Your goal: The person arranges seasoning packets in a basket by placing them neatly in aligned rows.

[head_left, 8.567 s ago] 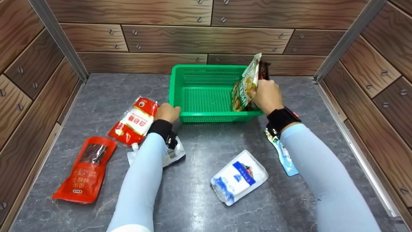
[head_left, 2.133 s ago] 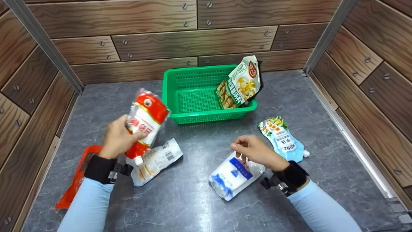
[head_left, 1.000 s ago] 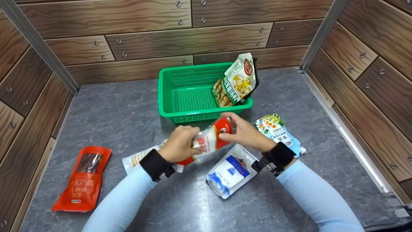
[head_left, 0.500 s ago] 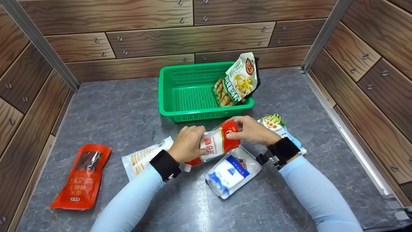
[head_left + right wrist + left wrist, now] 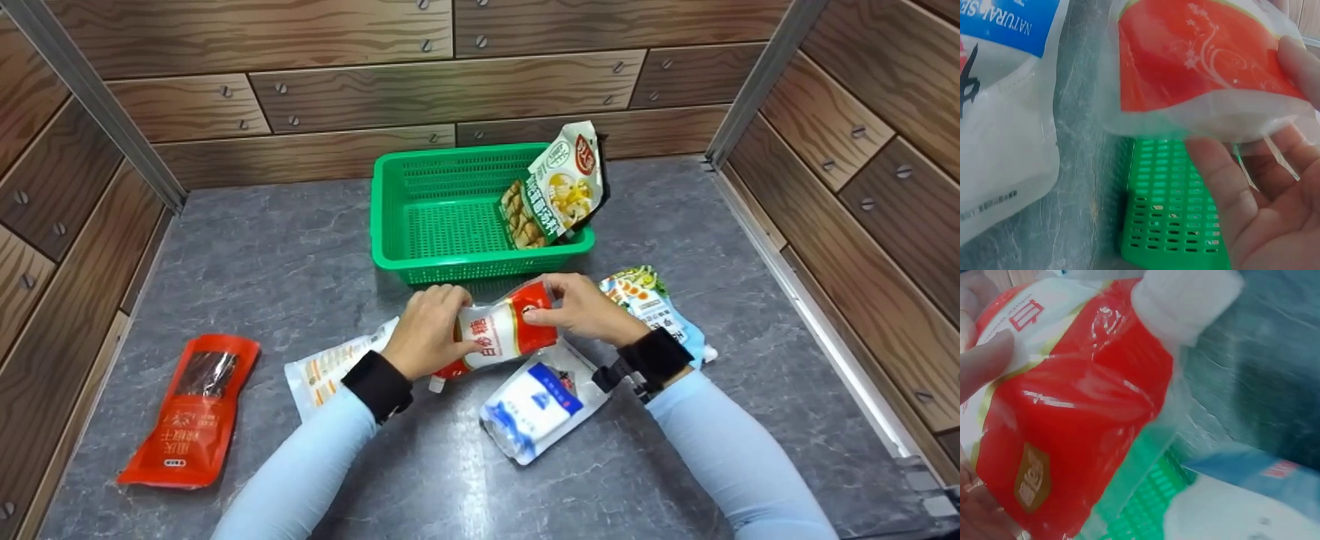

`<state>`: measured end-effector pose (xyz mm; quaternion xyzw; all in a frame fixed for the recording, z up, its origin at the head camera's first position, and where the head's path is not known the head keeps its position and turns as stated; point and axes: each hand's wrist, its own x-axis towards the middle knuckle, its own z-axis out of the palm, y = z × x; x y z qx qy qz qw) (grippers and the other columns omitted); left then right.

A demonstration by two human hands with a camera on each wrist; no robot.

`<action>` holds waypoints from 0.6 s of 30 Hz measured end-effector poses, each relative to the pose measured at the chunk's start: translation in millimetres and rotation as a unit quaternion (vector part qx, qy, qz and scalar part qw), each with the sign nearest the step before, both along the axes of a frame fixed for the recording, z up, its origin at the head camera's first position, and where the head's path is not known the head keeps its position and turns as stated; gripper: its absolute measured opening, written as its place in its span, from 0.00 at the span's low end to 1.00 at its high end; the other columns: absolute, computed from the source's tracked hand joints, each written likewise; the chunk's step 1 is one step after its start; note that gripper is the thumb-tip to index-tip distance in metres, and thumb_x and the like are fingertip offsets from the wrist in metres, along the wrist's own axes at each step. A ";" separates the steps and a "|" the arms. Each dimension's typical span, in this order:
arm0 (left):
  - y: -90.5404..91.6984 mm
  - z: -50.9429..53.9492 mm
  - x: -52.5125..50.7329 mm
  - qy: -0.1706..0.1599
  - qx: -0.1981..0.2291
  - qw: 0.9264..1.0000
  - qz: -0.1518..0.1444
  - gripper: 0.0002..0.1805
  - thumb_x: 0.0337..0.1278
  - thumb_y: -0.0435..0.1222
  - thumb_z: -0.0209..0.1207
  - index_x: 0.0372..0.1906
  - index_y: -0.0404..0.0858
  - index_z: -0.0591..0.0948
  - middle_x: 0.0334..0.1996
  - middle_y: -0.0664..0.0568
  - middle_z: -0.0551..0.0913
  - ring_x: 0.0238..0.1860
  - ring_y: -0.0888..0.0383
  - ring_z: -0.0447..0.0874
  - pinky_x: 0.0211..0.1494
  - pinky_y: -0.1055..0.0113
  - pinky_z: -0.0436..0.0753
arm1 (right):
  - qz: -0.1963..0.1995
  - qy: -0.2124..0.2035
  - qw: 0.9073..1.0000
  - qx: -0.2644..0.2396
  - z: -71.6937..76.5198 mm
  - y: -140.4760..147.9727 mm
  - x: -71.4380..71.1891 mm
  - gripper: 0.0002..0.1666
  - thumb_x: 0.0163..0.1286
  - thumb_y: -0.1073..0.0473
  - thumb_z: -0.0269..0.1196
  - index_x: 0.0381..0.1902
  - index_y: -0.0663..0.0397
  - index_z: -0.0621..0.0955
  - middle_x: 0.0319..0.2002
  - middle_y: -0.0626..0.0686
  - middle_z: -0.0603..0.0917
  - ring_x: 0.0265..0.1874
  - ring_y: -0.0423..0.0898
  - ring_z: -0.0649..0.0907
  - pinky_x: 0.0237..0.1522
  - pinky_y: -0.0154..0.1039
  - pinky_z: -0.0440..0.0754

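A red and white pouch of white sugar (image 5: 495,330) with a white cap (image 5: 1185,298) is held between both hands above the table, lying roughly sideways. My left hand (image 5: 427,330) grips its capped end, thumb across the front. At the other end my right hand (image 5: 585,307) pinches the pouch, thumb on the red part. Just below lies a white and blue pouch (image 5: 536,405), its top partly covered by the sugar. The green basket (image 5: 480,268) stands behind the hands. Leaning upright at its right end is a green and white soup seasoning packet (image 5: 562,187), a dark packet behind it.
Partly under my left arm lies a white pouch with orange print (image 5: 337,367). A light blue Heinz pouch (image 5: 667,319) is beside my right wrist. At the far left lies a red bag of dried chillies (image 5: 187,420). Wood-patterned walls (image 5: 360,90) enclose the table.
My left hand has lifted the sugar pouch from the left and brought it to the middle. My right hand has let go of the packets in the basket and taken the pouch's other end.
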<state>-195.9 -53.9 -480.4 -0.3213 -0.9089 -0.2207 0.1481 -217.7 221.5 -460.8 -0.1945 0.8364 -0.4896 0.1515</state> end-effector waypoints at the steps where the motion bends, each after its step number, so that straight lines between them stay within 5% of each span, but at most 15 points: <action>1: -2.4 -1.7 0.2 0.004 0.006 1.000 0.004 0.33 0.37 0.54 0.75 0.45 0.40 0.74 0.39 0.51 0.76 0.43 0.53 0.73 0.47 0.57 0.72 | -0.004 0.002 1.000 0.003 -1.0 -0.6 0.0 0.22 0.61 0.50 0.70 0.52 0.49 0.81 0.41 0.51 0.84 0.39 0.48 0.83 0.39 0.43 0.83; 8: -20.1 -12.6 2.4 0.018 0.090 0.994 0.052 0.47 0.39 0.54 0.74 0.61 0.33 0.68 0.56 0.43 0.72 0.58 0.48 0.68 0.62 0.54 0.69 | -0.032 -0.004 0.999 -0.018 4.6 0.7 5.0 0.21 0.62 0.56 0.69 0.52 0.55 0.80 0.42 0.53 0.84 0.39 0.48 0.83 0.40 0.43 0.83; 12: -28.7 -19.5 6.2 -0.019 0.158 0.985 0.068 0.52 0.44 0.53 0.71 0.68 0.30 0.60 0.63 0.39 0.67 0.63 0.48 0.66 0.65 0.55 0.68 | -0.051 -0.010 0.997 -0.062 19.0 0.9 12.7 0.19 0.63 0.60 0.68 0.50 0.59 0.80 0.41 0.56 0.84 0.38 0.47 0.83 0.40 0.42 0.83; 15: -31.4 -23.8 9.6 -0.087 0.223 0.968 0.073 0.56 0.46 0.54 0.70 0.71 0.30 0.55 0.63 0.39 0.68 0.62 0.49 0.68 0.62 0.54 0.71 | -0.065 -0.009 0.993 -0.099 22.3 1.6 14.4 0.18 0.63 0.62 0.68 0.50 0.62 0.80 0.41 0.57 0.84 0.38 0.48 0.83 0.40 0.41 0.83; 18: -31.0 -16.2 17.0 -0.195 0.291 0.934 0.067 0.52 0.49 0.50 0.70 0.71 0.30 0.55 0.59 0.39 0.72 0.57 0.49 0.74 0.55 0.55 0.76 | -0.073 -0.003 0.989 -0.128 22.1 2.4 13.7 0.19 0.63 0.63 0.67 0.50 0.63 0.79 0.41 0.58 0.84 0.39 0.49 0.84 0.40 0.41 0.83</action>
